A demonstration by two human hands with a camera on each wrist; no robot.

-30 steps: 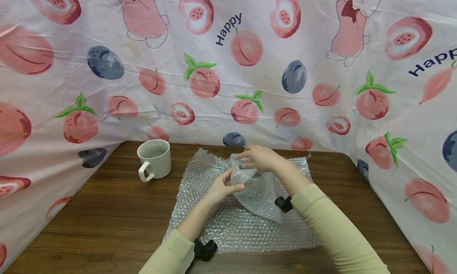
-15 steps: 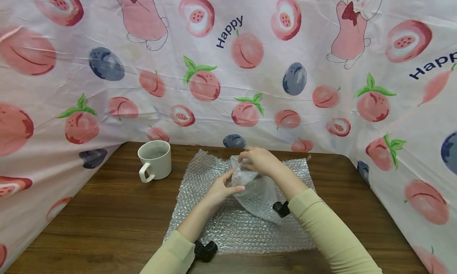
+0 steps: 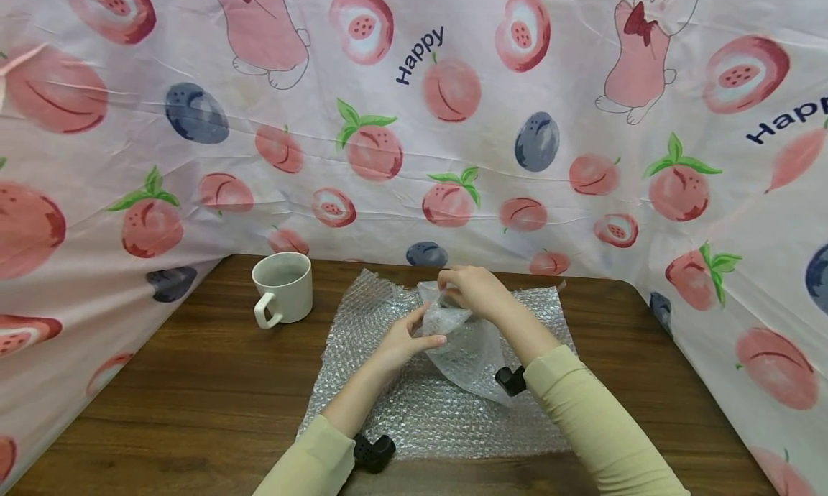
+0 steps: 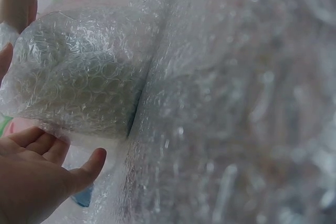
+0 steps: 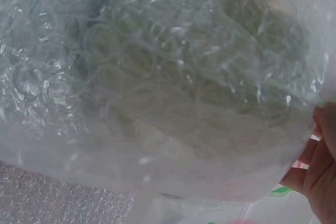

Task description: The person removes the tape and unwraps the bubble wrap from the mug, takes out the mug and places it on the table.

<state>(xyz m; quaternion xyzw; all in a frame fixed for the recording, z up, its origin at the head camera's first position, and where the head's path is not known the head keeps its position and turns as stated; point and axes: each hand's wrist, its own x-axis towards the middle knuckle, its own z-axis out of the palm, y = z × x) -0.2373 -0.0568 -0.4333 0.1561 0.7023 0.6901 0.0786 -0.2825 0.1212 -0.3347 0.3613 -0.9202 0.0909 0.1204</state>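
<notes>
The bubble-wrap sheet (image 3: 446, 428) reaches near the table's (image 3: 168, 395) back edge, wood showing either side and the white mug (image 3: 292, 292) well apart at left. On it sits the wrapped bundle (image 3: 462, 348), its greenish contents blurred by bubbles. The left hand (image 3: 402, 343), thumb spread and fingers extended, touches its side; the right hand's (image 3: 477, 291) fingers bend over its top, whether pinching I cannot tell.

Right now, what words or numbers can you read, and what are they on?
"Happy": on the peach-print cloth, upper middle.
"Happ…": same cloth, right side, the rest cut off by the picture's edge.
No writing shows on the white mug or bubble wrap.
</notes>
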